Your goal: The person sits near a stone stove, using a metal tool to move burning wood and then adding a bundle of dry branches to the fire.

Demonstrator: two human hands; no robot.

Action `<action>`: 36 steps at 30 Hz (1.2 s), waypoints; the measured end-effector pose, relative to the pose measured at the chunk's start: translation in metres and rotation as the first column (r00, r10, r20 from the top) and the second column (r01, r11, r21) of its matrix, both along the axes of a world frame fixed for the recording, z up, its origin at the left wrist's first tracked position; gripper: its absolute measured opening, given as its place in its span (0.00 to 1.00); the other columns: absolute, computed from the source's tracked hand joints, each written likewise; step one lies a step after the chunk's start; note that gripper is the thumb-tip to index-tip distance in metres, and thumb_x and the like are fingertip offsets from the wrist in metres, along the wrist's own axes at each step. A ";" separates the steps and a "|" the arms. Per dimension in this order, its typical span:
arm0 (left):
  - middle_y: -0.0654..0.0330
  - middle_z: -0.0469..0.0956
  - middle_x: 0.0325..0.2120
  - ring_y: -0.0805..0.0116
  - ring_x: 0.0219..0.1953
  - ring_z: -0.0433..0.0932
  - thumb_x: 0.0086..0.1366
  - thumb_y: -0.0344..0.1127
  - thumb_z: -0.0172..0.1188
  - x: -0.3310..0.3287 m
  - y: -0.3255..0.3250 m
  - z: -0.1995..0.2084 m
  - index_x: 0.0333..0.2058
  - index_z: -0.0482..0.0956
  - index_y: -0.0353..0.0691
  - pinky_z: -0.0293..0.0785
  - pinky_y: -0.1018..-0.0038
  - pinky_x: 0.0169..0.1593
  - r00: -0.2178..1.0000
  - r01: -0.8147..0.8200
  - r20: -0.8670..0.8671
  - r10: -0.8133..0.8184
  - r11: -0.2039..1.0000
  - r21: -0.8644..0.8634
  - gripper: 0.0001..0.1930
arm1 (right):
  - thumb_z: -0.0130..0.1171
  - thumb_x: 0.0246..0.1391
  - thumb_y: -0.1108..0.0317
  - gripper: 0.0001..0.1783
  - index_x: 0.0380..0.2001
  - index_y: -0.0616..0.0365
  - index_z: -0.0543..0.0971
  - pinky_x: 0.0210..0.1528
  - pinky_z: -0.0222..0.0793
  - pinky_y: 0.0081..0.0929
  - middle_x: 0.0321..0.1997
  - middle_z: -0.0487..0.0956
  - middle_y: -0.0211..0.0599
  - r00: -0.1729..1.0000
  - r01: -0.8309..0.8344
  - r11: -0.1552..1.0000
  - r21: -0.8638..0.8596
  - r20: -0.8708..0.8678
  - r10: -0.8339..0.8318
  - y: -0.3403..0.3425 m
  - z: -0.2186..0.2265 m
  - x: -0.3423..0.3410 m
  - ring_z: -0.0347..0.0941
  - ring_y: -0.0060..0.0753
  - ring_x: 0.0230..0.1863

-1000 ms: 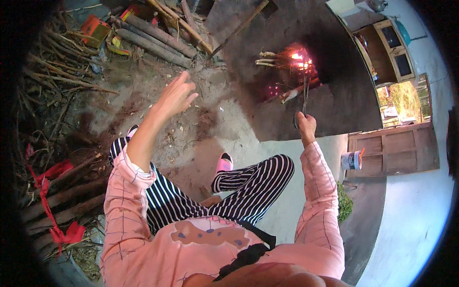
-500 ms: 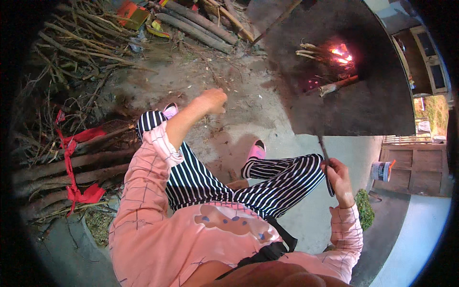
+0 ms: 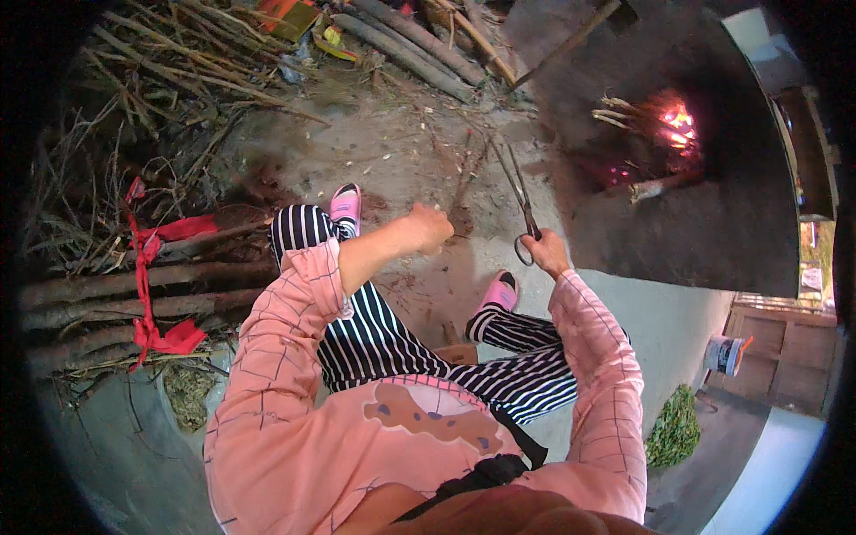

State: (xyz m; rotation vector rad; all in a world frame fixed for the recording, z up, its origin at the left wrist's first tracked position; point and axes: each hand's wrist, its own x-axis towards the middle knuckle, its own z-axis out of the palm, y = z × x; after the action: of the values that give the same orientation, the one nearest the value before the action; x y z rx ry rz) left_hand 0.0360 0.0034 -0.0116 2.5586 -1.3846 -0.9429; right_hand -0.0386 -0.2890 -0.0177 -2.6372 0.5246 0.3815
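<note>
My right hand (image 3: pixel 548 252) grips the ring handle of long dark metal fire tongs (image 3: pixel 526 209). Their two thin arms point away from me over the floor, slightly apart at the tips, with nothing visible between them. To the left, my left hand (image 3: pixel 430 229) hangs above the floor in front of my knees, its fingers curled closed. Whatever it may hold is hidden. At the far right a fire (image 3: pixel 679 125) burns in the blackened hearth (image 3: pixel 660 232). Thin sticks (image 3: pixel 624 116) and a thicker log (image 3: pixel 664 185) stick out of it, apart from the tongs.
Brushwood (image 3: pixel 178 62) lies heaped at the far left, beside thick logs (image 3: pixel 406 53). A red cloth strip (image 3: pixel 145 285) crosses more logs (image 3: pixel 214 275) on the left. Pink shoes (image 3: pixel 502 292) are on my feet. A white bucket (image 3: pixel 724 354) and green leaves (image 3: pixel 675 428) are at the right.
My right hand has swung the tongs left and forward, from beside the hearth's near edge to over the floor. My left hand has shifted slightly right and nearer, still closed.
</note>
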 end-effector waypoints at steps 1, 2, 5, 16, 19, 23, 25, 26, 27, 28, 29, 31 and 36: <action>0.51 0.73 0.46 0.48 0.52 0.72 0.54 0.43 0.65 -0.001 0.001 0.000 0.47 0.77 0.47 0.68 0.45 0.52 1.000 0.005 0.011 -0.006 0.999 0.050 0.21 | 0.60 0.44 0.49 0.26 0.29 0.66 0.80 0.36 0.70 0.41 0.24 0.79 0.52 1.000 0.011 0.999 -0.035 0.011 -0.011 0.005 -0.009 0.013 0.78 0.49 0.30; 0.51 0.74 0.46 0.49 0.52 0.73 0.54 0.43 0.66 -0.003 0.002 0.000 0.47 0.77 0.47 0.68 0.45 0.51 1.000 0.012 0.026 -0.015 0.995 0.099 0.21 | 0.60 0.44 0.49 0.25 0.29 0.66 0.80 0.36 0.70 0.41 0.24 0.79 0.52 1.000 -0.012 1.000 -0.005 0.016 0.012 0.008 -0.015 0.023 0.78 0.49 0.30; 0.53 0.75 0.44 0.50 0.50 0.74 0.54 0.45 0.66 -0.008 0.000 -0.003 0.45 0.79 0.46 0.69 0.47 0.50 0.999 0.029 0.035 -0.028 0.999 -0.028 0.20 | 0.59 0.45 0.50 0.24 0.30 0.65 0.80 0.35 0.70 0.40 0.24 0.79 0.50 0.996 -0.084 0.996 0.030 0.004 0.084 0.013 -0.022 0.041 0.78 0.46 0.29; 0.52 0.76 0.41 0.52 0.47 0.75 0.54 0.37 0.59 -0.031 0.002 -0.015 0.35 0.82 0.42 0.70 0.51 0.46 0.989 0.124 0.081 -0.124 0.992 0.001 0.11 | 0.60 0.44 0.53 0.22 0.28 0.66 0.78 0.31 0.69 0.40 0.20 0.77 0.47 0.989 -0.150 0.951 0.270 0.023 0.149 0.105 -0.062 0.078 0.75 0.43 0.24; 0.51 0.76 0.39 0.51 0.46 0.75 0.54 0.34 0.58 -0.033 0.009 -0.012 0.34 0.82 0.42 0.71 0.51 0.46 0.992 0.107 0.080 -0.102 0.993 -0.058 0.10 | 0.61 0.44 0.53 0.22 0.28 0.65 0.78 0.30 0.68 0.39 0.19 0.76 0.48 0.974 -0.215 0.960 0.180 0.113 0.197 0.109 -0.056 0.072 0.74 0.42 0.22; 0.50 0.76 0.37 0.50 0.44 0.75 0.56 0.34 0.56 -0.035 0.013 -0.005 0.33 0.82 0.41 0.70 0.50 0.44 0.970 0.172 0.175 -0.170 0.985 0.003 0.09 | 0.61 0.44 0.53 0.22 0.28 0.66 0.78 0.31 0.69 0.40 0.19 0.76 0.50 0.974 -0.223 0.949 0.223 0.093 0.207 0.112 -0.053 0.077 0.75 0.44 0.24; 0.50 0.76 0.37 0.51 0.44 0.75 0.57 0.35 0.55 -0.034 0.013 -0.003 0.33 0.82 0.41 0.69 0.50 0.44 0.981 0.161 0.120 -0.151 0.984 -0.078 0.09 | 0.60 0.45 0.53 0.22 0.28 0.67 0.78 0.33 0.69 0.42 0.20 0.76 0.52 0.976 -0.208 0.931 0.301 0.006 0.216 0.105 -0.050 0.087 0.76 0.46 0.25; 0.50 0.76 0.37 0.51 0.44 0.74 0.57 0.35 0.55 -0.033 0.013 -0.002 0.33 0.82 0.41 0.69 0.49 0.44 0.985 0.154 0.093 -0.144 0.981 -0.114 0.09 | 0.60 0.45 0.52 0.23 0.28 0.67 0.78 0.32 0.69 0.42 0.20 0.76 0.51 0.981 -0.182 0.921 0.344 -0.007 0.196 0.102 -0.049 0.094 0.76 0.45 0.25; 0.50 0.76 0.37 0.51 0.44 0.74 0.57 0.35 0.55 -0.032 0.012 -0.002 0.34 0.82 0.41 0.68 0.49 0.45 0.986 0.149 0.098 -0.138 0.982 -0.117 0.09 | 0.60 0.45 0.52 0.23 0.28 0.67 0.79 0.32 0.69 0.41 0.19 0.76 0.51 0.984 -0.139 0.917 0.374 -0.055 0.172 0.101 -0.048 0.102 0.76 0.45 0.25; 0.50 0.76 0.37 0.51 0.44 0.74 0.58 0.35 0.54 -0.031 0.011 -0.001 0.34 0.82 0.41 0.68 0.49 0.45 0.985 0.144 0.107 -0.132 0.984 -0.109 0.10 | 0.60 0.46 0.51 0.24 0.27 0.67 0.79 0.32 0.68 0.41 0.19 0.76 0.50 0.984 -0.096 0.911 0.401 -0.102 0.148 0.101 -0.048 0.106 0.76 0.44 0.24; 0.50 0.76 0.37 0.52 0.44 0.74 0.58 0.36 0.54 -0.031 0.011 0.000 0.34 0.82 0.41 0.68 0.48 0.45 0.985 0.138 0.117 -0.126 0.985 -0.106 0.10 | 0.59 0.44 0.50 0.25 0.26 0.68 0.80 0.33 0.70 0.42 0.21 0.78 0.53 0.990 -0.090 0.938 0.335 -0.073 0.121 0.103 -0.049 0.106 0.77 0.47 0.26; 0.50 0.76 0.37 0.52 0.44 0.74 0.58 0.36 0.54 -0.029 0.011 0.000 0.34 0.82 0.41 0.68 0.49 0.45 0.982 0.125 0.153 -0.109 0.987 -0.099 0.10 | 0.59 0.44 0.50 0.25 0.26 0.68 0.79 0.36 0.70 0.42 0.22 0.78 0.55 0.990 -0.143 0.973 0.183 0.007 0.144 0.109 -0.049 0.107 0.78 0.50 0.28; 0.52 0.76 0.38 0.53 0.44 0.75 0.58 0.36 0.54 -0.028 0.007 -0.004 0.34 0.82 0.43 0.68 0.51 0.43 0.975 0.105 0.208 -0.079 0.988 -0.117 0.10 | 0.58 0.42 0.50 0.25 0.26 0.67 0.78 0.41 0.71 0.46 0.29 0.79 0.60 0.967 -0.244 0.969 0.040 0.092 0.239 0.125 -0.051 0.132 0.77 0.60 0.36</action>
State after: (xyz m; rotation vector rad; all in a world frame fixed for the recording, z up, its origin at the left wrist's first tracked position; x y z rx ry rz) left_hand 0.0080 0.0108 -0.0153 2.5727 -1.5724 -0.5946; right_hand 0.0938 -0.1637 -0.0686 -2.6599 0.1621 0.3467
